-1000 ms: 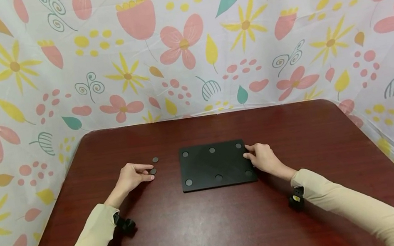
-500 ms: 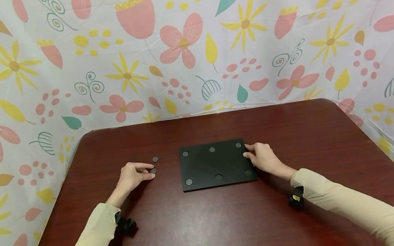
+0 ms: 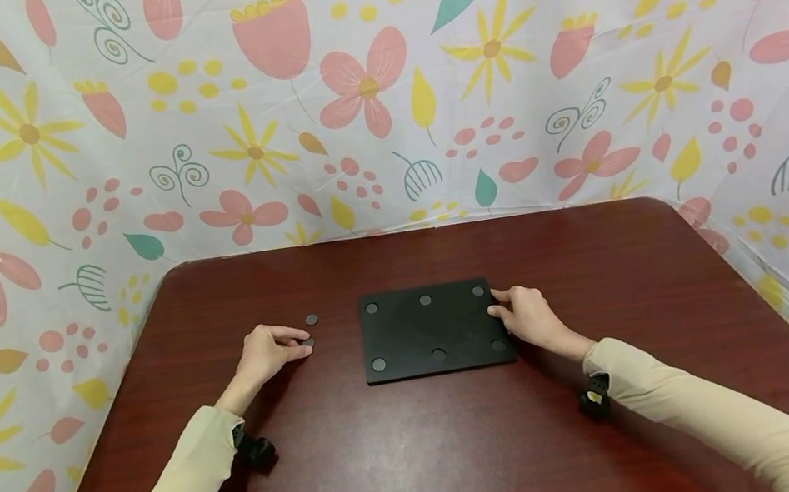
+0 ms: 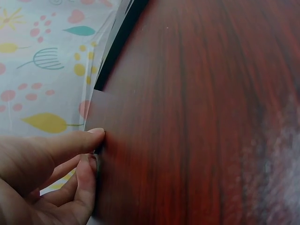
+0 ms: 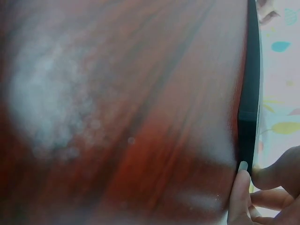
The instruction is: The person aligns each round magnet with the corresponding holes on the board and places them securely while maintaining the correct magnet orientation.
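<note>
A black rectangular board [image 3: 427, 330] lies flat on the table, with small round grey discs or recesses along its two long sides. My right hand [image 3: 532, 317] grips its right edge; in the right wrist view, the fingers [image 5: 240, 192] and thumb sit on either side of the board's dark edge [image 5: 249, 89]. To the left of the board, my left hand [image 3: 268, 354] pinches a small dark disc [image 3: 309, 343] between thumb and fingertips, low at the tabletop. Another dark disc [image 3: 311, 320] lies just beyond it. In the left wrist view, the fingertips mostly hide the pinched disc.
The reddish-brown wooden table [image 3: 425, 460] reaches back to a flower-patterned cloth [image 3: 374, 97] that hangs behind and along both sides. A black camera is strapped at each wrist, under light sleeves [image 3: 185, 477].
The left thumb and fingertips have drawn slightly closer round the near disc, which now shows less. My right hand and the board have stayed in place.
</note>
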Tool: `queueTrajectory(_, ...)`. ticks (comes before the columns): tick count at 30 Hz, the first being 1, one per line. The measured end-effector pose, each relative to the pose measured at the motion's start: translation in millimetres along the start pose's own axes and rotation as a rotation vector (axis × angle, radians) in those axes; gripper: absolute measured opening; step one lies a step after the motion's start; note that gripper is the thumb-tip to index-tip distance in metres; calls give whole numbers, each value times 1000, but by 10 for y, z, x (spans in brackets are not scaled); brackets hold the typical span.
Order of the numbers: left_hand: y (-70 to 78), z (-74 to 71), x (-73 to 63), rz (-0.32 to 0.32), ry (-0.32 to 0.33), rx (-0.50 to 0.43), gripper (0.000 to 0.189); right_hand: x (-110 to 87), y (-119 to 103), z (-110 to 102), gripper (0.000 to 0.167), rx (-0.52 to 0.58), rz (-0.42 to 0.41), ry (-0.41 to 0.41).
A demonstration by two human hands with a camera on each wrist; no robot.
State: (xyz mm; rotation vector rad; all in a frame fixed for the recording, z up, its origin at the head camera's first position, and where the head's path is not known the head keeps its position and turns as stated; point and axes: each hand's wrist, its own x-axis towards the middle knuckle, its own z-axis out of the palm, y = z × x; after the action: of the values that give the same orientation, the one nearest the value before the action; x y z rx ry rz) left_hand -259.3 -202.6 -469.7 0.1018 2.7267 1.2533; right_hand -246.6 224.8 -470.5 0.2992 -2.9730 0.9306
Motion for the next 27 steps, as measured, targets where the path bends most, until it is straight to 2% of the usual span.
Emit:
queueTrajectory(9,-11,12,-9,44,12,-5,17,9,0,-1,43,-9,6,3)
queueTrajectory(20,-15,-46,-23,-23,0,-58,22,11,10,11,43,-10,11,-2)
queueTrajectory(27,-20,-19,-11,-7,-11,-95,22,16,4,10,43,-12,1,6)
